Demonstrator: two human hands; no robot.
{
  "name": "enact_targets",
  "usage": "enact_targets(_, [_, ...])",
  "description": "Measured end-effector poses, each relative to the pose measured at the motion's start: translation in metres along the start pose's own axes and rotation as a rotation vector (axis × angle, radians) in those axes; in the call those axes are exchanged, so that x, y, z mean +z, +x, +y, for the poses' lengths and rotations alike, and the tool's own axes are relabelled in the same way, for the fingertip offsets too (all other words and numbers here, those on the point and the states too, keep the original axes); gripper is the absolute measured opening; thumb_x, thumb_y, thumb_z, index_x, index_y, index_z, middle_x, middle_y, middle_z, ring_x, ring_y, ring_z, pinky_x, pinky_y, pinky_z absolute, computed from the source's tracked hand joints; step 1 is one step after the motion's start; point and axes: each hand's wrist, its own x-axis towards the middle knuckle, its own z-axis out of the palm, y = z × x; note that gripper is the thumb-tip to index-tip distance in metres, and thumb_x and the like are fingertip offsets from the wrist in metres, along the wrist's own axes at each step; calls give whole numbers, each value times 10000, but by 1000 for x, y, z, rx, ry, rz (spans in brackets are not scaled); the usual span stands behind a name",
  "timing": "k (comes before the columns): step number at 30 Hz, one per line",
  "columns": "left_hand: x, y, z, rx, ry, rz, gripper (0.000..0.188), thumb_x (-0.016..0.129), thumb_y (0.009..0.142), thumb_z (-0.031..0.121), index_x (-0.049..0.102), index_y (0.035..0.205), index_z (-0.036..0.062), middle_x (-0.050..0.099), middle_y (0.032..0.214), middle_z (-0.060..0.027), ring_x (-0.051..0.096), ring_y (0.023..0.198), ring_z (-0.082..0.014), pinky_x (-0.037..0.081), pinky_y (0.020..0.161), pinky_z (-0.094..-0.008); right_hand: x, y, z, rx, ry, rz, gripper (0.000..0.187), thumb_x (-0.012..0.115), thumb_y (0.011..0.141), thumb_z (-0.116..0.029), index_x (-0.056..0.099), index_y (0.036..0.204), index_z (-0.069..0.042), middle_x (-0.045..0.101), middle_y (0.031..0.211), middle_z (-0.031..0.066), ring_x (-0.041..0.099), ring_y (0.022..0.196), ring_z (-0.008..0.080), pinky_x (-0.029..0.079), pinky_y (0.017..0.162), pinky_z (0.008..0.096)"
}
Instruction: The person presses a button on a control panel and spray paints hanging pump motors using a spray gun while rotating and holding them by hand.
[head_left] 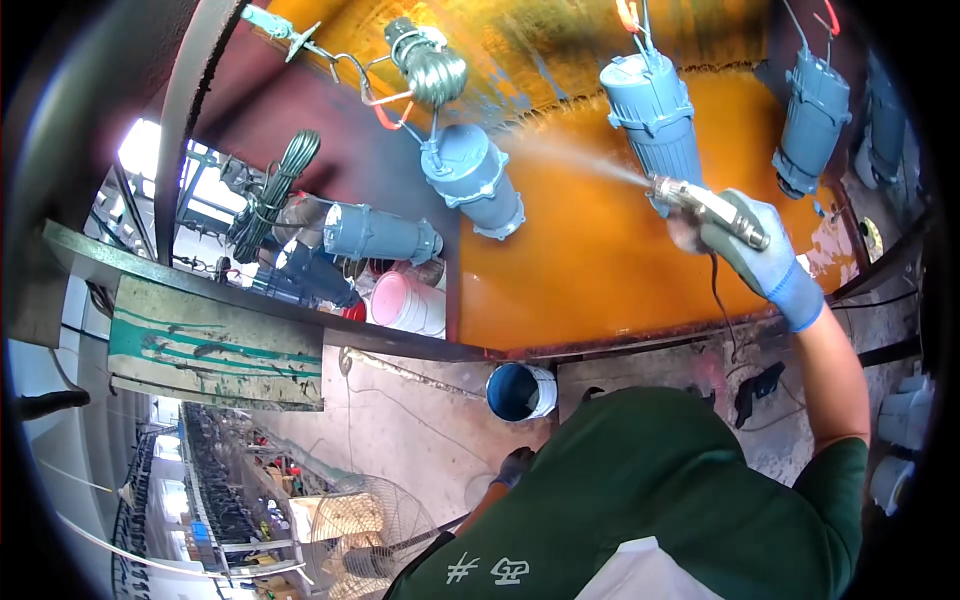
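— While the right hand (pixel 752 255) grips the spray gun (pixel 706 206), mist blows toward the hanging blue pump housing (pixel 472 178).
— And the left hand (pixel 514 466)?
— Gloved, low, grip unclear. Below, a white bucket (pixel 522 391) holds blue paint beside a pink bucket (pixel 408 302).

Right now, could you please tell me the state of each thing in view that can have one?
Spray gun: held in the gloved right hand, spraying a mist to the left.
Blue housings: hanging on hooks, one right by the nozzle.
Blue bucket: open, upright on the floor.
Pink bucket: lying tilted.
Left hand: gloved, low at the side, grip unclear.
Fan: spinning or not, cannot tell.
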Motion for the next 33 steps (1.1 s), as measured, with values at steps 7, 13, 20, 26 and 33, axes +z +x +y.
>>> enact_targets(7, [23, 14, -60, 60, 145, 25, 346, 601, 1019, 390, 746, 1212, 141, 746, 1230, -174, 667, 1174, -383, 505, 999, -425, -9, 37, -65, 77, -520, -276, 261, 780, 921, -214, 669, 1072, -32, 705, 810, 152, 694, 706, 294, 553, 689, 408])
enact_targets(13, [37, 19, -70, 43, 270, 41, 395, 579, 1033, 422, 739, 1249, 132, 730, 1317, -169, 642, 1264, -382, 504, 1061, -441, 9, 64, -98, -257, -482, -318, 173, 782, 895, -133, 710, 1017, -35, 639, 756, 96, 617, 653, 207, 521, 656, 365])
enact_targets(20, [61, 19, -78, 103, 212, 135, 418, 522, 1056, 441, 757, 1217, 135, 750, 1260, -180, 663, 1217, -406, 521, 1037, -453, 34, 107, -106, -226, -276, -290, 196, 695, 997, -204, 635, 1015, -19, 628, 741, 43, 620, 659, 144, 523, 638, 316])
enact_targets(26, [61, 12, -79, -23, 60, 63, 359, 550, 1056, 389, 770, 1148, 121, 761, 1185, -188, 692, 1134, -399, 535, 971, -457, 41, 126, -113, -162, -370, -513, 227, 675, 986, -141, 717, 1173, -19, 653, 772, 28, 625, 713, 113, 520, 621, 302])
enact_targets(33, [66, 10, -89, -54, 14, 24, 358, 544, 1058, 381, 781, 1175, 139, 770, 1188, -168, 704, 1136, -371, 534, 976, -459, 29, 160, -107, -249, -308, -264, 312, 710, 994, -231, 720, 1217, -12, 675, 821, 4, 600, 686, 70, 508, 617, 252])
